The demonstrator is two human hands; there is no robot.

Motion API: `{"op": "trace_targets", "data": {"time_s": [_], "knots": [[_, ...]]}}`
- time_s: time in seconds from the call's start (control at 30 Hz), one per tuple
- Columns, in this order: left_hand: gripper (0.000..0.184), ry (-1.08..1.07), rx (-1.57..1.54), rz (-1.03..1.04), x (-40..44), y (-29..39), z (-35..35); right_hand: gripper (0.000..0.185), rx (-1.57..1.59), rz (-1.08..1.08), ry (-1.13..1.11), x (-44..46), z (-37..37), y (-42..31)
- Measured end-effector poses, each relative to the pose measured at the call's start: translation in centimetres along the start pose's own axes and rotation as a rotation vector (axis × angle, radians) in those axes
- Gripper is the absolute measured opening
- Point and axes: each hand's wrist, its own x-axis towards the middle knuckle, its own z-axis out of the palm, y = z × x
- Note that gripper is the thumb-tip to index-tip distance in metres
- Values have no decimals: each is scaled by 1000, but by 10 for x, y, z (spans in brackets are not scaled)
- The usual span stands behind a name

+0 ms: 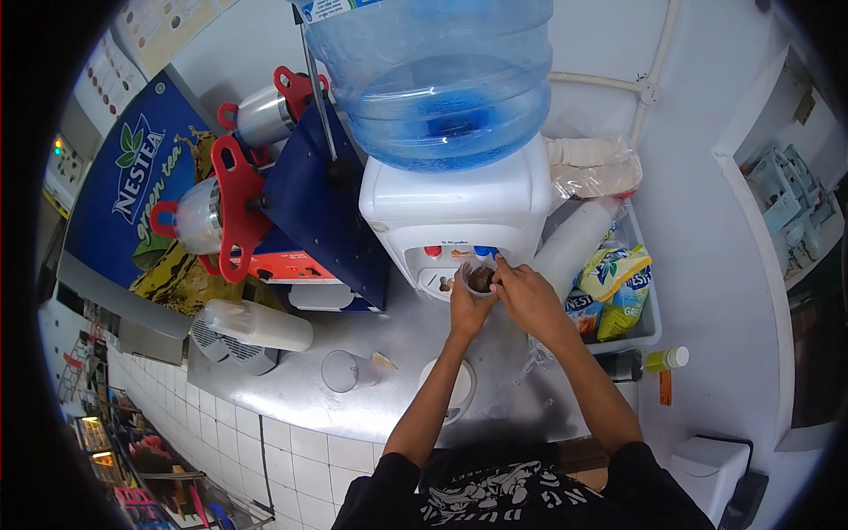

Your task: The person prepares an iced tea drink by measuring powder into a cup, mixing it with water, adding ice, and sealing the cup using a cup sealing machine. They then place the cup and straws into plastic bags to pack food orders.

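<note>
My left hand (471,309) is wrapped around a clear plastic cup (465,274) with dark brown contents (480,279). The cup is in front of the white water dispenser (455,196), under its tap area. My right hand (527,299) is beside the cup's right side, its index finger stretched up to the blue tap (485,251). Whether that finger presses the tap cannot be made out. The other right fingers are curled close to the cup's rim, near something small and dark that is partly hidden. The red tap (433,252) sits to the left, untouched.
A large blue water bottle (433,79) tops the dispenser. Left are a drink machine (150,177), a red-handled blue device (309,194), stacked cups (256,324) and an upright cup (346,370). A white round lid (461,389) lies near my left forearm. Right is a bin (652,309) of packets (609,274).
</note>
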Motion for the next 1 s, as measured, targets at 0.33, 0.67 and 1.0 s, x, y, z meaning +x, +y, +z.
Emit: {"op": "trace_targets", "data": {"time_s": [0.33,0.67,1.0], "knots": [[81,106,131,-48,-10,-4,8,47,27,70,-98,1,-5,-3],[82,117,130,-61,-10,-4,8,45,22,55,-59,0,-1,-1],[79,109,134,-68,-10,-2,7,49,27,120,-138,0,-5,-5]]}}
